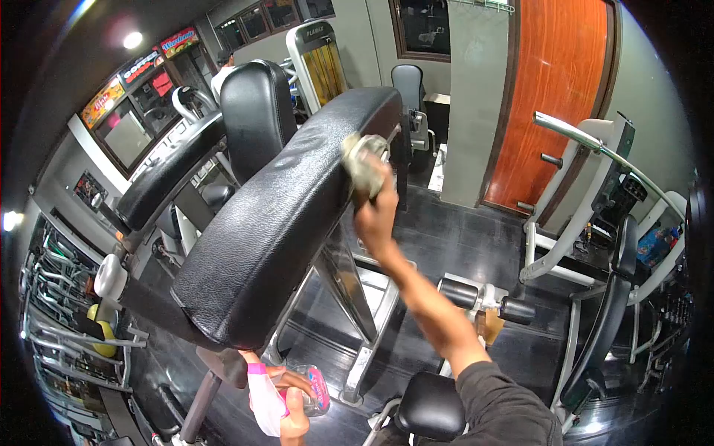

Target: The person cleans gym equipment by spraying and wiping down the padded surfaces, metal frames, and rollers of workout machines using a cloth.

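Observation:
A long black padded arm pad point(260, 215) of a gym machine runs diagonally through the middle of the view. My right hand point(377, 215), with the arm stretched out, presses a crumpled pale cloth point(364, 165) against the side edge of the pad near its far end. Below the near end of the pad, my left hand point(294, 412) is wrapped round a spray bottle point(318, 388) with a pink and white head and a pink label. Part of that hand is hidden behind the bottle's head.
Behind the pad stand a black backrest point(256, 111) and a second arm pad point(169, 172). A small black seat point(431, 405) and foam rollers point(517, 311) sit low on the right. Farther right is a white-framed machine point(569, 215) by an orange door point(550, 97). Dumbbell racks point(67, 327) line the left.

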### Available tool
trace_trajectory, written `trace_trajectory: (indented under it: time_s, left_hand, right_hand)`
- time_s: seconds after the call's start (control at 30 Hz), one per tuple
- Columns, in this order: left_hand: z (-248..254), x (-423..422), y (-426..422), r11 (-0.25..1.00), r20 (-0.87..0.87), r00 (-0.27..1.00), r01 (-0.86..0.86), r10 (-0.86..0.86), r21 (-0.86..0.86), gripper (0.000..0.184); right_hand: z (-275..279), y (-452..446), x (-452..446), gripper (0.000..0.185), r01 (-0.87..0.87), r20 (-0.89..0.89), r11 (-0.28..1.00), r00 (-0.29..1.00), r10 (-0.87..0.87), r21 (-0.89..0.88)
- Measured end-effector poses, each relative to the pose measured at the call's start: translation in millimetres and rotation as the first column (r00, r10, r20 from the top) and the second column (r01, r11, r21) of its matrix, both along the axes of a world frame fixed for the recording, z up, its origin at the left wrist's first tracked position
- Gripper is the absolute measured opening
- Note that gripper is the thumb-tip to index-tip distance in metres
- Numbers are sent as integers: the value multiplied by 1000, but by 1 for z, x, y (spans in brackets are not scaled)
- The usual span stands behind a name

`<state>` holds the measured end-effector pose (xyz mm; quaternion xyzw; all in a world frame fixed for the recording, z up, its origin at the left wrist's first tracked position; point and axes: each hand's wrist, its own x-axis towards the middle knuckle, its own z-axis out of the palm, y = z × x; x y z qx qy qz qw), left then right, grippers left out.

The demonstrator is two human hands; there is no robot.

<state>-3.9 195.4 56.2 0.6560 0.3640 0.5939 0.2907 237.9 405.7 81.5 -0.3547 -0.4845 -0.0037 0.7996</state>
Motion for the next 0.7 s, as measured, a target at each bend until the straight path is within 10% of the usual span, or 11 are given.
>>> trace_trajectory:
  time_s: [0.13,0.23,0.37,0.53,0.7]
  left_hand:
    - [5,-12,1,997,16,997,73,-72,-21,52]
    - [3,-18,2,987,122,981,158,-153,-27,52]
    - [16,-22,5,984,54,985,168,-165,-54,44]
    - [32,-25,5,982,-59,985,156,-163,-104,38]
    - [28,-36,3,978,10,979,203,-202,-58,41]
  right_hand:
    - [2,-75,-61,48,-349,446,918,863,235,191]
    - [-2,-67,-41,28,-360,741,895,670,51,263]
    - [4,-10,6,32,-192,635,903,765,-108,385]
    - [24,-16,-13,31,172,203,981,961,-187,88]
    - [28,-96,-94,23,-258,447,931,886,121,259]
